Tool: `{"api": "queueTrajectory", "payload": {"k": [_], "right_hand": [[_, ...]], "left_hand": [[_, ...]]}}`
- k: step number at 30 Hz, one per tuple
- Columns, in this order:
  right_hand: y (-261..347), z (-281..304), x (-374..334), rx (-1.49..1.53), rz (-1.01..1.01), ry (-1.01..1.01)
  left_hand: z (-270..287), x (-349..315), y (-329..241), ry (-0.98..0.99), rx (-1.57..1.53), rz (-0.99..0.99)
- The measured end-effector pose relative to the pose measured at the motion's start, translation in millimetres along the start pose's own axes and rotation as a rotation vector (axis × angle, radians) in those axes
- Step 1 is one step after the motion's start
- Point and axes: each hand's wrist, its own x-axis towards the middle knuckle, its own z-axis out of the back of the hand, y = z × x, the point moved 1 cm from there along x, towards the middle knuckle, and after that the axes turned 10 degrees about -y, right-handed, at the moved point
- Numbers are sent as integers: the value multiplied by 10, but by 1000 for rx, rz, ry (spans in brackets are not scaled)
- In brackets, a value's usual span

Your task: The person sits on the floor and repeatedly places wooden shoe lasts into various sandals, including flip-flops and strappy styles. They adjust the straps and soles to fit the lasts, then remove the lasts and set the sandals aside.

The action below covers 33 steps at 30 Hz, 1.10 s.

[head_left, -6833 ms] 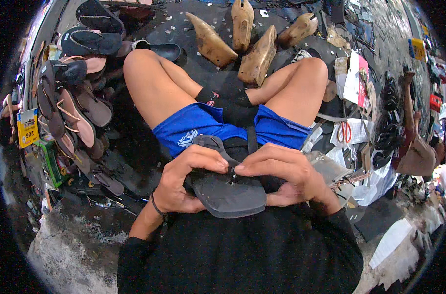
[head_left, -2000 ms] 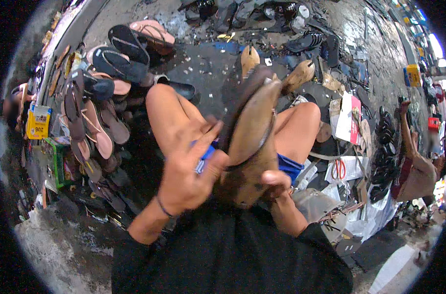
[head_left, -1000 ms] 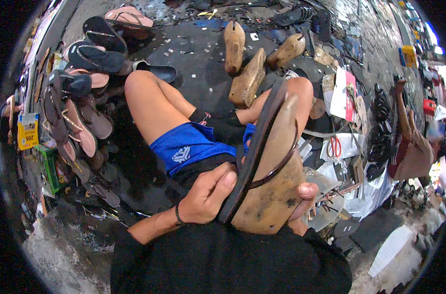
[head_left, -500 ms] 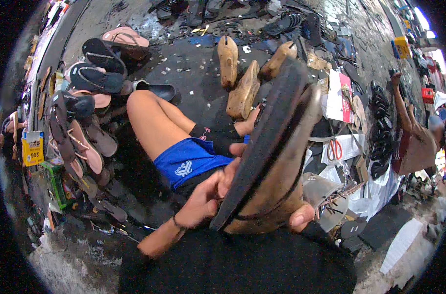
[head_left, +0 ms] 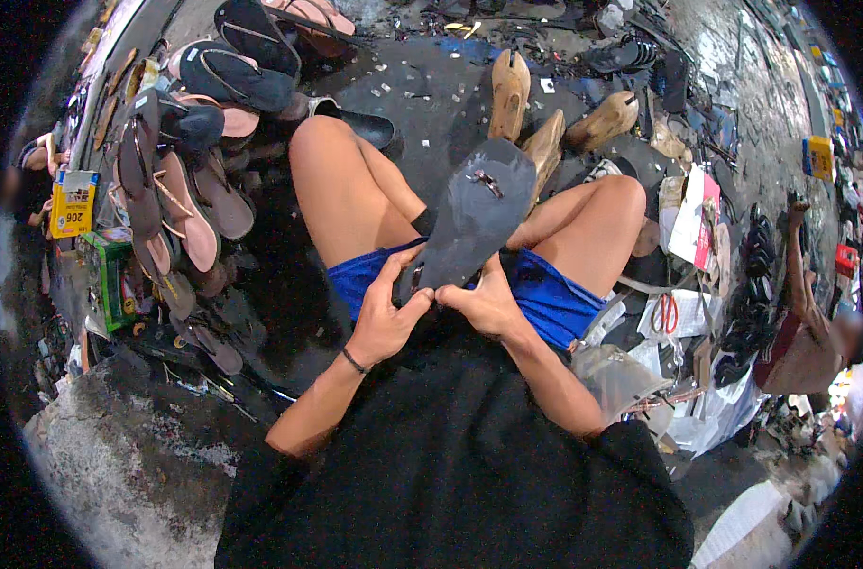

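Observation:
Between my knees, both hands hold a dark grey sandal sole (head_left: pixel 484 204), its flat face turned up and its wide end pointing away from me. A small dark knot of strap ends sits on that face near the wide end. My left hand (head_left: pixel 389 318) grips the near left edge, thumb pressed on top. My right hand (head_left: pixel 488 302) is closed on the near right edge, its thumb tip meeting the left one. What lies beneath the sole is hidden. Just beyond it stand wooden shoe lasts (head_left: pixel 510 95), one partly covered by the sole.
Finished sandals (head_left: pixel 192 211) pile up on the left beside a yellow box (head_left: pixel 73 204) and a green box (head_left: pixel 109 284). On the right lie red-handled scissors (head_left: pixel 670 313), papers and plastic sheets. Another person (head_left: pixel 799 332) sits at far right. Scraps litter the ground.
The sole, earlier tilted on edge and raised close with a wooden last against it, is now lower and face up. Both hands have come together at its near end.

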Motion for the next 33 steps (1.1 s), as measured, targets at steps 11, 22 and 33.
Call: {"api": "queueTrajectory", "payload": {"k": [11, 22, 33], "right_hand": [[1047, -80, -143, -330, 570, -133], [359, 418, 712, -528, 615, -432], [1687, 550, 1284, -589, 714, 31]], "left_hand": [[96, 797, -566, -187, -560, -220], [801, 1620, -419, 67, -1024, 6], [-173, 977, -91, 424, -1086, 335]]}}
